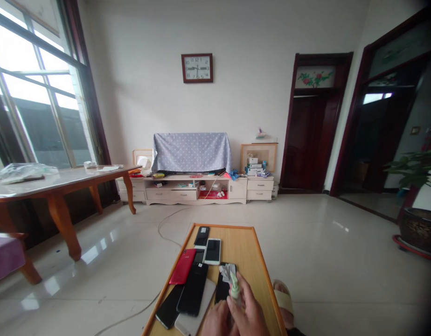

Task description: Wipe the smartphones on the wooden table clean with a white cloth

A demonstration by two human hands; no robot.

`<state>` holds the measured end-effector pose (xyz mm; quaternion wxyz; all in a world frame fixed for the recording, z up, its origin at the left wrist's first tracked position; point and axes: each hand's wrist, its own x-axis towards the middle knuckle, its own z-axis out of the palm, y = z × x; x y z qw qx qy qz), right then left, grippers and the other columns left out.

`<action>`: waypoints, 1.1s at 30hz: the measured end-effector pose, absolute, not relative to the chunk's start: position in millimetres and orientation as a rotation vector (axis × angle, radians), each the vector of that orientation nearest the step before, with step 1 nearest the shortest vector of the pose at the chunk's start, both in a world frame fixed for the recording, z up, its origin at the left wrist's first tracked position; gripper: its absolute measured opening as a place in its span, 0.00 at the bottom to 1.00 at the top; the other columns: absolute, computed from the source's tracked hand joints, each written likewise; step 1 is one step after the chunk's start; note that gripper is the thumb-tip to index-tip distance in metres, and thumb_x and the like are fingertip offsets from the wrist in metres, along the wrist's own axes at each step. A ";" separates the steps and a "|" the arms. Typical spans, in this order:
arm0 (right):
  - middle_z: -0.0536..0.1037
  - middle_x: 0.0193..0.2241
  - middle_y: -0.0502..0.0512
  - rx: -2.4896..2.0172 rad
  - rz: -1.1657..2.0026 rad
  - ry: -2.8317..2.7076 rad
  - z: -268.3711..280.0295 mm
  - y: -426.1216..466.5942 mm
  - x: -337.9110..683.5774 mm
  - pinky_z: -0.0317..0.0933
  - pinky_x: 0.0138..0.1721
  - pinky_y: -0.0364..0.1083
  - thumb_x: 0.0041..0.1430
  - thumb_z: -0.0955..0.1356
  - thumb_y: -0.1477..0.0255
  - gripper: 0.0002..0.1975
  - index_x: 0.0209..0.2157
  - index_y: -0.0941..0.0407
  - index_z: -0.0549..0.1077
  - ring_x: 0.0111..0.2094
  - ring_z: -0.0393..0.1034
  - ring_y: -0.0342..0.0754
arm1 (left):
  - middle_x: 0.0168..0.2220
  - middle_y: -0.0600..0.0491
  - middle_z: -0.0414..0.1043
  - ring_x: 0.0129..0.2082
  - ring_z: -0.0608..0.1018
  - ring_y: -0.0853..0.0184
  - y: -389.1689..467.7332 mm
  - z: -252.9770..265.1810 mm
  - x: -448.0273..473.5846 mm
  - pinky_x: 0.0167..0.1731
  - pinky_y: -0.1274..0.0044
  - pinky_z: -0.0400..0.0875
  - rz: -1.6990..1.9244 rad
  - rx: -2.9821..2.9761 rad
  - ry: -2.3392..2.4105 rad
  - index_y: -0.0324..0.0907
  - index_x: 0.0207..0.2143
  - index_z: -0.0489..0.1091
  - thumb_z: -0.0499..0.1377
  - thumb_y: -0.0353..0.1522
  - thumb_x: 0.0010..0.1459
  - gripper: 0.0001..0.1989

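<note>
At the near end of the small wooden table, my right hand (250, 308) is closed around a small clear bottle with a pale green pump top (235, 288). My left hand (216, 319) is curled shut against the bottle's lower side; what its fingers hold is hidden. A crumpled grey-white wipe (226, 272) shows just beyond the pump top, by my right fingertips; whether they pinch it I cannot tell. Partly under it lies a black phone (221, 289). To the left are a large black phone (192, 288), a red phone (183, 267) and a white-framed phone (212, 251).
More phones, including a dark one (169, 307) and a pale one (201, 311), overlap on the left of the wooden tabletop (241, 245). A cable (159, 228) runs across the floor. A sandalled foot (283, 301) is right of the table. A dining table (79, 175) stands left.
</note>
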<state>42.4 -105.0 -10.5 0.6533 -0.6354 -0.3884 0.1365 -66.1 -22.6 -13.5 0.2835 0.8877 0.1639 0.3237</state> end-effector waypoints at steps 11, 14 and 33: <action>0.79 0.43 0.58 -1.432 0.351 -0.858 14.8 -103.5 40.0 0.67 0.51 0.52 0.63 0.68 0.62 0.39 0.70 0.54 0.49 0.44 0.75 0.51 | 0.40 0.46 0.78 0.41 0.80 0.61 -29.9 5.7 -70.3 0.44 0.70 0.75 0.706 2.345 0.401 0.43 0.53 0.71 0.52 0.42 0.64 0.20; 0.79 0.43 0.58 -1.416 0.338 -0.860 12.6 -103.4 39.1 0.68 0.50 0.52 0.63 0.68 0.62 0.39 0.70 0.54 0.49 0.44 0.75 0.51 | 0.40 0.46 0.78 0.40 0.80 0.61 -29.5 3.7 -67.7 0.43 0.70 0.74 0.703 2.371 0.401 0.43 0.53 0.70 0.53 0.42 0.64 0.21; 0.73 0.25 0.46 -1.503 0.434 -0.738 37.4 -94.3 69.3 0.67 0.24 0.43 0.61 0.67 0.56 0.31 0.63 0.51 0.62 0.19 0.66 0.43 | 0.57 0.48 0.68 0.59 0.67 0.56 -10.0 8.9 -53.4 0.58 0.62 0.60 0.625 2.766 0.604 0.50 0.56 0.68 0.56 0.39 0.62 0.20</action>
